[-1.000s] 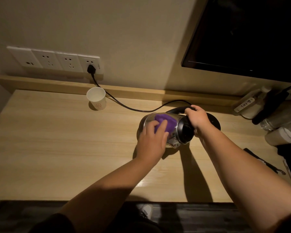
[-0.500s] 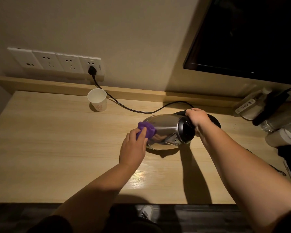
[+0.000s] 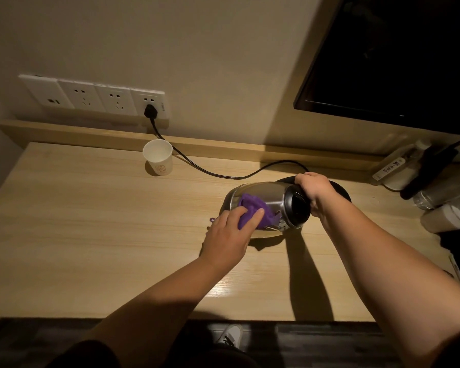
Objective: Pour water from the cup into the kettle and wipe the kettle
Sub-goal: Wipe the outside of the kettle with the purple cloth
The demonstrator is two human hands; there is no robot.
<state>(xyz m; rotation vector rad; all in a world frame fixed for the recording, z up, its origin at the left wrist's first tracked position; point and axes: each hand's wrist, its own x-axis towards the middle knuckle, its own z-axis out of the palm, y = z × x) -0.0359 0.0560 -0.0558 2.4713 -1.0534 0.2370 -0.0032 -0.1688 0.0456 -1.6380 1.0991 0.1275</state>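
Observation:
A steel kettle (image 3: 270, 195) is tipped on its side above the wooden desk (image 3: 91, 221), its black lid end facing me. My right hand (image 3: 314, 188) grips its black handle. My left hand (image 3: 230, 235) presses a purple cloth (image 3: 252, 209) against the kettle's near side. A white paper cup (image 3: 158, 161) stands upright at the back left of the desk, apart from both hands.
A black cord (image 3: 197, 166) runs from the wall sockets (image 3: 96, 96) across the back of the desk to the kettle's base (image 3: 340, 191). Bottles and clutter (image 3: 436, 197) crowd the right end. A dark screen (image 3: 396, 54) hangs at the upper right.
My left hand swept the cloth from the kettle's side out to its bottom end, then back onto the side. The kettle stays tipped in my right hand.

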